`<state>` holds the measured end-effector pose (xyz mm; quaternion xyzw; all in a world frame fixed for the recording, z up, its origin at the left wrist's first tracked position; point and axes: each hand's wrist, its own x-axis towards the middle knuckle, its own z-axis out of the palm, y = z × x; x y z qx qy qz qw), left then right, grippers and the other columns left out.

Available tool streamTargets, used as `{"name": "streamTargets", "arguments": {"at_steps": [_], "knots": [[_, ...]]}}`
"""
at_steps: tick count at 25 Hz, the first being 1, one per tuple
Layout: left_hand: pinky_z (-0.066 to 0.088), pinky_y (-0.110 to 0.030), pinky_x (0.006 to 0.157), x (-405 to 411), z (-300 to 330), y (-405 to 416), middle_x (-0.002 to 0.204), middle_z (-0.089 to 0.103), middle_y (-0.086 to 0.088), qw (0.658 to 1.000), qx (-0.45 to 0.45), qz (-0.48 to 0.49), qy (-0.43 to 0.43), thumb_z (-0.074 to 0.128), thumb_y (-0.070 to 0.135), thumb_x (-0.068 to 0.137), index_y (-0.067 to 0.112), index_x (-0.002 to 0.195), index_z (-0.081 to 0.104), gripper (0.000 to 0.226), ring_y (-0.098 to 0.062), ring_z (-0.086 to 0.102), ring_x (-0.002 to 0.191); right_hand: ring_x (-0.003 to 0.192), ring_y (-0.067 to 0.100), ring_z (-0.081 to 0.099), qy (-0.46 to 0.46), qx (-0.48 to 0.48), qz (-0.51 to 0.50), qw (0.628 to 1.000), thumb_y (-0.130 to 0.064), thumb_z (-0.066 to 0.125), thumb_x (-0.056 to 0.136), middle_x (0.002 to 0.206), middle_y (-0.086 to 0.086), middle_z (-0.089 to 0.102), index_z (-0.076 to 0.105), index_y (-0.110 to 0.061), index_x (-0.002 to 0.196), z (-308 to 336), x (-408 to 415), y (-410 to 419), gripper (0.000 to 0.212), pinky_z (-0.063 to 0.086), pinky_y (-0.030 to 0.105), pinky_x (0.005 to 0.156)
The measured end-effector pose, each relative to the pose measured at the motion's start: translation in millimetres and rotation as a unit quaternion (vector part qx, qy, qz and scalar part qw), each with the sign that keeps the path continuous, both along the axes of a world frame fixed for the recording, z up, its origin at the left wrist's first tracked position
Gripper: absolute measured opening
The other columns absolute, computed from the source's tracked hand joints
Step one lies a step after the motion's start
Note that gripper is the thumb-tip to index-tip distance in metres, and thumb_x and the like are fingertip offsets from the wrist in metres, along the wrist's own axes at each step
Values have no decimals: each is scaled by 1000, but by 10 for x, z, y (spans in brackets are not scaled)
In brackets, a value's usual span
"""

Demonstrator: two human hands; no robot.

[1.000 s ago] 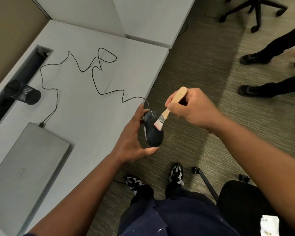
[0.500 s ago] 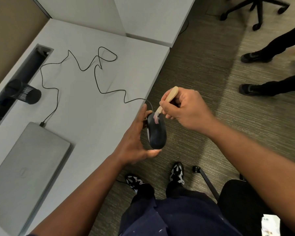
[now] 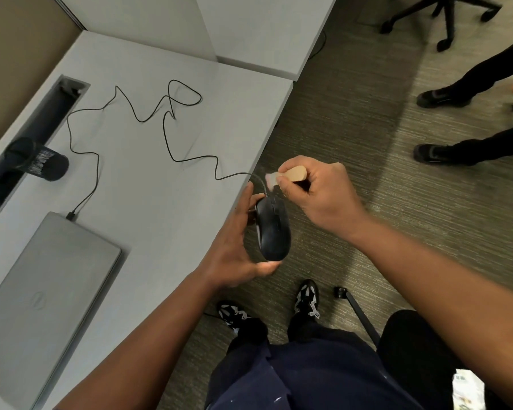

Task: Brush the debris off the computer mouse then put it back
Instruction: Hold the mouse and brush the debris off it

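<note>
A black wired computer mouse (image 3: 273,229) is held in the air just off the grey desk's front edge, over the carpet. My left hand (image 3: 234,247) grips it from the left side and below, thumb under its rear end. My right hand (image 3: 314,192) holds a small wooden-handled brush (image 3: 290,175). The blurred pale bristles sit just above the mouse's front end, near where its cord leaves it. The black cord (image 3: 172,137) snakes back across the desk to the closed laptop.
A closed grey laptop (image 3: 48,294) lies at the desk's (image 3: 148,179) near left. A black mesh cup (image 3: 42,162) lies beside a cable slot (image 3: 33,134). Another person's legs and shoes (image 3: 444,97) stand at the right, an office chair base (image 3: 439,16) beyond. My black chair (image 3: 421,350) is at lower right.
The brush has swept from the mouse's middle up to its front end and lifted slightly past it. My left hand has kept the mouse in about the same spot.
</note>
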<state>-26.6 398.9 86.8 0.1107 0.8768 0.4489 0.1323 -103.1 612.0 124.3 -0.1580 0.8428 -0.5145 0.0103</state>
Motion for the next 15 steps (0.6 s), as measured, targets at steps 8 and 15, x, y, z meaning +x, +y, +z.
{"name": "streamTargets", "arguments": {"at_steps": [8,15], "knots": [[44,-33,119,10,-28,-42,168,31,8,1000,-8,-4,-9,100,26,68,47,163,-11,148,-6,42,148,66,31,71,-50,-105,-29,993,-36,66,99,75,4,73,69,-13,99,5,11,90,23,57,56,59],[49,-45,115,16,-4,-4,168,32,10,1000,-20,-10,-8,100,29,66,57,159,-13,149,-10,47,145,70,27,68,-80,-61,53,994,-29,66,101,78,7,71,67,-14,98,13,-1,79,16,57,50,66]]}}
